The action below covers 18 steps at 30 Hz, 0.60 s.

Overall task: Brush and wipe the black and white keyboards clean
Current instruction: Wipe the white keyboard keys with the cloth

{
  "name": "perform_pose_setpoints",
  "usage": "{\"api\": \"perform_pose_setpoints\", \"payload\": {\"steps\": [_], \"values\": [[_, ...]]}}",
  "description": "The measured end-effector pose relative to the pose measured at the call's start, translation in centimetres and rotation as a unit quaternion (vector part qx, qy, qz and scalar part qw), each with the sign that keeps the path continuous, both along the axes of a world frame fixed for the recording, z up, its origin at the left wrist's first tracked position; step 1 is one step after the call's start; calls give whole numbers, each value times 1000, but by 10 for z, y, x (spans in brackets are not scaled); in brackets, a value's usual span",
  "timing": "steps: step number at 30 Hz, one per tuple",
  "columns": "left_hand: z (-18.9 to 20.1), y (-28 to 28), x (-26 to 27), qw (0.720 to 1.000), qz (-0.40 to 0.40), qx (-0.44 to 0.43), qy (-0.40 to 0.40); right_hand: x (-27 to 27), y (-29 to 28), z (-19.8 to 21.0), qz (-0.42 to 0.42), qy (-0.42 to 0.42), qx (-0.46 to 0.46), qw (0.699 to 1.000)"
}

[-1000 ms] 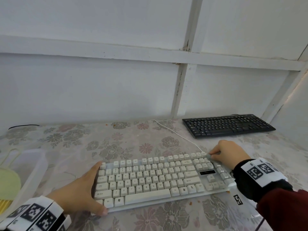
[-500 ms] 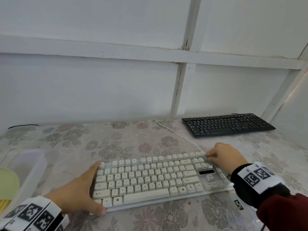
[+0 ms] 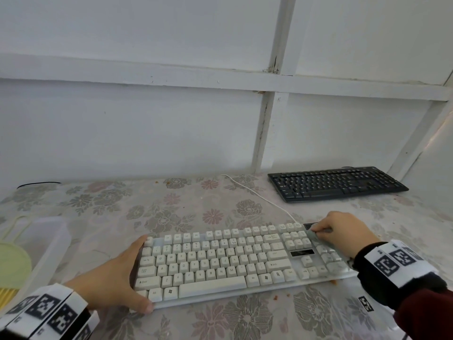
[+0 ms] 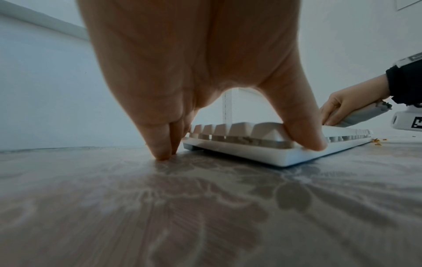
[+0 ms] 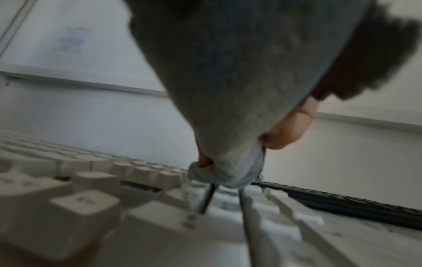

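Right hand (image 3: 343, 235) shifted along white keyboard (image 3: 220, 261), clamping half-hidden grey cloth (image 5: 228, 108); left hand (image 3: 110, 283) flat, bracing.

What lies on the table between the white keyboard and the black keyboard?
Head view: only the white cable crosses the floral tablecloth between white keyboard and black keyboard.
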<state>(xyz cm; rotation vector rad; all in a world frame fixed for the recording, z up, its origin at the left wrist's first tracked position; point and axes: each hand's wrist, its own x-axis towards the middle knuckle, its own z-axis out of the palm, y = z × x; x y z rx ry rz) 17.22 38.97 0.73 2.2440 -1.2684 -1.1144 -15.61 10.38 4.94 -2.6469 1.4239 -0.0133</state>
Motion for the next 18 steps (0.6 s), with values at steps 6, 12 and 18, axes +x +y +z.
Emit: {"api": "perform_pose_setpoints", "payload": {"steps": [6,12,18], "values": [[2,0,0,1000,-7,-5,9,-11,-18,3,-47,26,-7,999],[1,1,0,1000,1,-7,9,-14,-29,14,-85,51,4,995],[1,0,0,1000,0,5,1,1,-11,17,-11,-45,33,998]]}}
